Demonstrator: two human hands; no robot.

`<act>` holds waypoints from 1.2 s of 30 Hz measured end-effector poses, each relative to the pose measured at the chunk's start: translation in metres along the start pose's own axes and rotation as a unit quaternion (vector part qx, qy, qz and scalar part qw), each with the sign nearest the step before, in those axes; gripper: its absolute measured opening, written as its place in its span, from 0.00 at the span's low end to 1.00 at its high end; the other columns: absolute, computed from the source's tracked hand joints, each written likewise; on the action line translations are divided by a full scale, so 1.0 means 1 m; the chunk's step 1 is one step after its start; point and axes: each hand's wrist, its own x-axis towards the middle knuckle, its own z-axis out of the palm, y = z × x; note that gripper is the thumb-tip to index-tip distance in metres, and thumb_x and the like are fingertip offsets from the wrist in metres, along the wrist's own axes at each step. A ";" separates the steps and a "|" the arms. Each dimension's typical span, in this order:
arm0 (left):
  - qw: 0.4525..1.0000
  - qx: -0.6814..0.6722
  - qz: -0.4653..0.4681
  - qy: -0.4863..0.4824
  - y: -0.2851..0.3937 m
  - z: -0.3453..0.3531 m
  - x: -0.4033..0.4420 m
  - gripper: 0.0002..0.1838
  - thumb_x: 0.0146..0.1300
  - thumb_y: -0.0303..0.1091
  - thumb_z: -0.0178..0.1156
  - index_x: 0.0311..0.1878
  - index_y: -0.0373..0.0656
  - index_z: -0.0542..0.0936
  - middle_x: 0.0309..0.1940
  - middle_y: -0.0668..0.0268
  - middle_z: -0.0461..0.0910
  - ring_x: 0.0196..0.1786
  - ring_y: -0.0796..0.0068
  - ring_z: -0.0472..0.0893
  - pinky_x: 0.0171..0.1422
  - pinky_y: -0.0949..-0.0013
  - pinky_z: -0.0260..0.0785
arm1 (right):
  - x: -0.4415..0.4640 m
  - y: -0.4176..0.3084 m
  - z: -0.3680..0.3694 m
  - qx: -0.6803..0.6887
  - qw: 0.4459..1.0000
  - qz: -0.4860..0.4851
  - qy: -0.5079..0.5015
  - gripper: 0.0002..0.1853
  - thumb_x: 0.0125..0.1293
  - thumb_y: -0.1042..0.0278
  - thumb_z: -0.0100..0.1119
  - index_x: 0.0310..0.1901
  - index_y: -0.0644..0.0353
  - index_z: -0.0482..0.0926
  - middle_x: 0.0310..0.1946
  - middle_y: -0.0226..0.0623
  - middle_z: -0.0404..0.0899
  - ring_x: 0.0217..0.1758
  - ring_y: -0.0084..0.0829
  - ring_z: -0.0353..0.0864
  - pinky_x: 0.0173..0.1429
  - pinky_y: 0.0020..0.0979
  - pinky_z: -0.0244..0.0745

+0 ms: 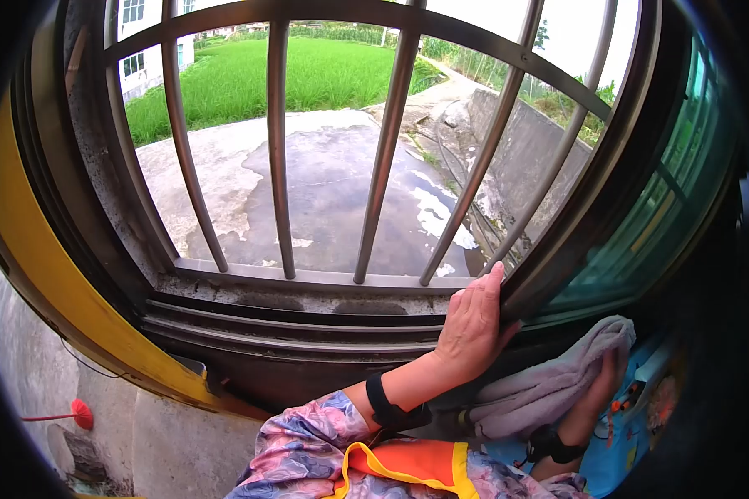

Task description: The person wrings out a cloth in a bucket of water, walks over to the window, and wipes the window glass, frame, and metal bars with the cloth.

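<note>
My left hand [472,326] rests at the lower right corner of the window frame, against the edge of the sliding sash [558,249]. Its fingers point up and lie close to the metal, the thumb out to the right; no object shows in it. Lower right, my right hand [605,384] holds a bunched grey towel [549,378], the fingers partly hidden behind the cloth. The towel hangs to the left of that hand, below the window track [308,339]. Black bands circle both wrists.
Metal bars [279,158] cross the window opening, with wet concrete and grass outside. A yellow frame [66,274] curves along the left. A red object [81,413] on a thin rod is at lower left. Blue patterned cloth [624,432] lies at lower right.
</note>
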 end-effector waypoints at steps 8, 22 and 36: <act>0.999 -0.021 -0.032 -0.023 0.000 0.006 -0.005 0.43 0.48 0.30 0.64 0.64 0.36 0.49 0.49 0.49 0.67 0.51 0.52 0.69 0.54 0.59 0.57 | 0.193 -0.131 0.049 -0.274 0.879 -0.389 -0.019 0.26 0.68 0.54 0.40 0.60 0.64 0.62 0.60 0.39 0.62 0.62 0.30 0.61 0.66 0.30 0.53; 0.993 -0.094 -0.049 -0.056 -0.005 0.006 -0.006 0.39 0.51 0.28 0.62 0.62 0.36 0.51 0.52 0.47 0.65 0.51 0.48 0.68 0.53 0.58 0.59 | 0.047 0.040 0.078 -0.360 0.764 -0.507 -0.169 0.18 0.58 0.63 0.51 0.45 0.62 0.60 0.46 0.43 0.62 0.49 0.36 0.63 0.56 0.37 0.58; 0.994 -0.088 -0.034 -0.059 -0.006 0.002 -0.003 0.37 0.49 0.29 0.63 0.60 0.36 0.55 0.51 0.51 0.66 0.49 0.51 0.69 0.51 0.58 0.59 | 0.234 -0.188 0.157 -0.353 0.746 -0.528 -0.201 0.28 0.68 0.54 0.37 0.60 0.71 0.60 0.60 0.59 0.58 0.62 0.44 0.59 0.66 0.38 0.50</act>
